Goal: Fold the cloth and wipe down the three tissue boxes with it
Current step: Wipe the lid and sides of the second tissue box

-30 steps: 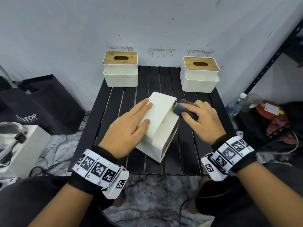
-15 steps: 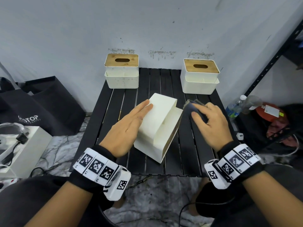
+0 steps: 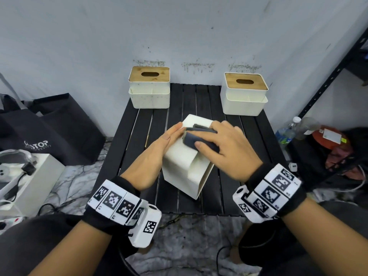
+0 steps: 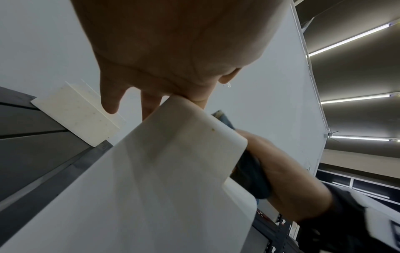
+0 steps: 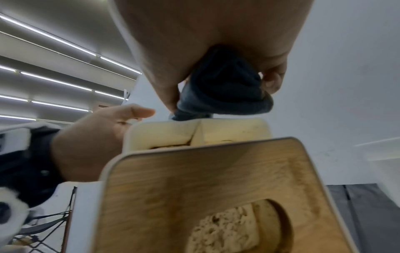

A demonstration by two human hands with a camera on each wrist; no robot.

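A white tissue box [image 3: 183, 164] lies tipped on its side in the middle of the black slatted table [image 3: 203, 100], its wooden lid [image 5: 216, 188] facing right. My left hand [image 3: 153, 156] lies flat with straight fingers against the box's left side [image 4: 151, 179]. My right hand [image 3: 225, 148] grips a folded dark blue cloth [image 3: 197, 136] and presses it on the box's upward face near the far end. The cloth [image 5: 225, 89] shows bunched under my right palm. Two more white tissue boxes stand upright at the back left [image 3: 149, 88] and back right [image 3: 245, 94].
A black bag [image 3: 49, 130] and a white box with cables [image 3: 25, 176] sit on the floor at the left. Bottles [image 3: 288, 130] and a dark metal shelf frame [image 3: 328, 80] stand at the right. A grey wall rises right behind the table.
My right hand has carried the cloth from the box's right side up onto its upward face. My left hand has slid from on top of the box to its left side.
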